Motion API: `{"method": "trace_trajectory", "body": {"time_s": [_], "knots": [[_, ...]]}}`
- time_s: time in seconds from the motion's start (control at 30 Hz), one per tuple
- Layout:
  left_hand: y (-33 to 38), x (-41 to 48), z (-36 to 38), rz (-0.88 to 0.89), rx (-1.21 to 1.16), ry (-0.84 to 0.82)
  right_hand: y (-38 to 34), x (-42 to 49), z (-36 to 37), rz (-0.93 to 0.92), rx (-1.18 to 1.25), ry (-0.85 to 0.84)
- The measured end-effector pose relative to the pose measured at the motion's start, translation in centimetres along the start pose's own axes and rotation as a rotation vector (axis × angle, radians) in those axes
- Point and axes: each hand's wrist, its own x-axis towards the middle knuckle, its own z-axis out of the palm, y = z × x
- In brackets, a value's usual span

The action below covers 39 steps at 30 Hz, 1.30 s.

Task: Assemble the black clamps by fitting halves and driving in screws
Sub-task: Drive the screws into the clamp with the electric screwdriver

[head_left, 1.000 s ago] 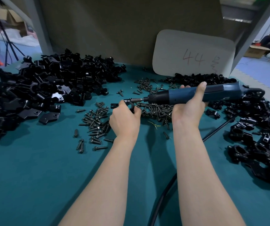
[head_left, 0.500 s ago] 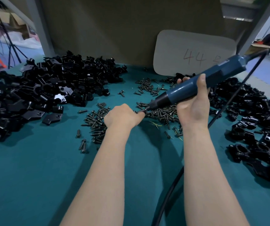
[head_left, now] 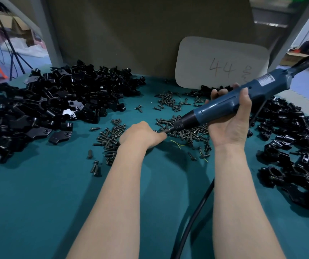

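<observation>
Clamp [head_left: 156, 131]: only a dark sliver shows at the thumb of my left hand [head_left: 140, 135], which curls over it on the table [head_left: 37, 202] among loose screws [head_left: 185, 130]. I cannot read which way it faces. Right hand [head_left: 230, 126] grips the electric driver [head_left: 222, 106]. Its long axis runs upper right to lower left, with the bit at the left thumb. I judge the step to be screw driving. Next: seat the bit squarely and hold the clamp steady.

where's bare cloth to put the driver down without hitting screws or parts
Biggest bare patch: the near-left cloth, bordered by the clamp halves behind and the left forearm. A narrower strip lies between the forearms, crossed by the cord. Crowded: screws mid-table, clamps on the right.
</observation>
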Motion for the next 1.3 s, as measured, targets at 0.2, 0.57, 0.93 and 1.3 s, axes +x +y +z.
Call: {"method": "trace_trajectory", "body": {"time_s": [0.2,0.57,0.93,1.3], "knots": [[0.2,-0.3,-0.3,0.032,0.017,-0.066,-0.4,0.2,-0.3,-0.003,0.044,-0.034],[0.8,-1.8,-1.7,0.069,0.086,-0.193,-0.2,0.5,-0.4,0.027,0.118,0.310],[0.9,-1.3,-1.3,0.012,-0.161,-0.112,-1.6,0.3,2.4,-0.078,-0.155,0.130],[-0.2,0.3,1.2,-0.070,-1.603,-0.140,-0.9,0.9,1.2,-0.081,-0.006,0.470]]}}
